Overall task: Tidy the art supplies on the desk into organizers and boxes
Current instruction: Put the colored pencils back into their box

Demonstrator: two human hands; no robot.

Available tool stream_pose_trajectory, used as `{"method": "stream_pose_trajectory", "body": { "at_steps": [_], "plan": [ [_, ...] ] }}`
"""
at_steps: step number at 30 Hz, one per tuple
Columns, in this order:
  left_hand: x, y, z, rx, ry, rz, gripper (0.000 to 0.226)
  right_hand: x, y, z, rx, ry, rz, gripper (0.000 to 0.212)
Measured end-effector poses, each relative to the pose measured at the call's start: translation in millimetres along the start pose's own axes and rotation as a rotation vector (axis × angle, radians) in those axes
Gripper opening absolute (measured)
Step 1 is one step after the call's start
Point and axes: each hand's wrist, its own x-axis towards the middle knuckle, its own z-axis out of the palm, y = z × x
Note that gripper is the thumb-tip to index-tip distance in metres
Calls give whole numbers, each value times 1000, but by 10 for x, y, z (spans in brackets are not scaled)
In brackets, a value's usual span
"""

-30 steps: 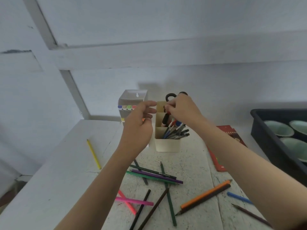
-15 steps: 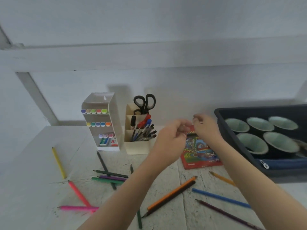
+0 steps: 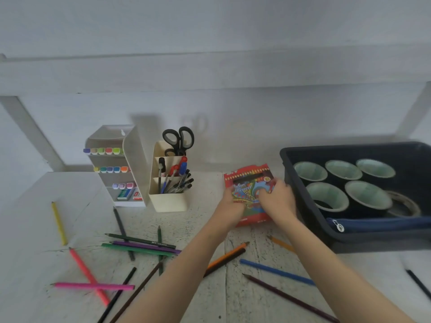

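A red colour-pencil box [image 3: 250,180] lies on the white desk [image 3: 35,217], just left of the dark bin. My left hand [image 3: 229,202] grips its left edge and my right hand [image 3: 277,198] grips its right side, fingers curled over the printed front. Several loose colour pencils [image 3: 140,244] lie scattered across the desk in front of me, among them a pink one [image 3: 93,286], a yellow one [image 3: 58,222] and a blue one [image 3: 276,272]. A cream pen holder [image 3: 169,199] with pens and black scissors [image 3: 178,141] stands behind them.
A white tiered marker organizer [image 3: 116,166] stands left of the pen holder. The dark bin [image 3: 349,238] at the right holds several cups, a tape roll [image 3: 405,203] and a blue pencil pouch [image 3: 377,223]. A white wall runs behind the desk.
Both hands left the pen holder, swung right and came down onto the red pencil box, which they now grip. My view turned right, bringing the bin into sight.
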Motion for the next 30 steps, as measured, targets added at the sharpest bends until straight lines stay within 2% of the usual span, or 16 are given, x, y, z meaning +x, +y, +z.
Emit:
{"method": "stream_pose_trajectory", "body": {
  "at_steps": [3, 6, 10, 14, 16, 19, 22, 27, 30],
  "plan": [
    [-44, 28, -90, -69, 150, 15, 43, -115, -91, -74, 179, 39, -53, 43],
    [-122, -31, -193, -101, 293, 33, 33, -320, -143, -123, 394, -12, -103, 41],
    [-274, -143, -285, -155, 353, -20, 32, -629, -187, -217, 621, -186, -139, 18],
    [-431, -209, -340, -175, 428, -44, 26, -930, -151, -310, 727, -339, -222, 19],
    [-535, -236, -383, -139, 440, -41, 25, -1033, -110, -341, 744, -337, -270, 15],
    [-712, -256, -505, -68, 401, -29, 27, -1093, -58, -431, 792, -277, -256, 4],
    [-929, -302, -684, 9, 301, -29, 27, -1156, 37, -543, 827, -278, -193, 2],
    [-1271, -471, -966, 181, 103, -31, 31, -1404, 272, -660, 541, -512, -132, 11],
    [-1432, -626, -1051, 258, 34, -33, 36, -1613, 431, -660, 376, -634, -81, 9]
  ]
}}
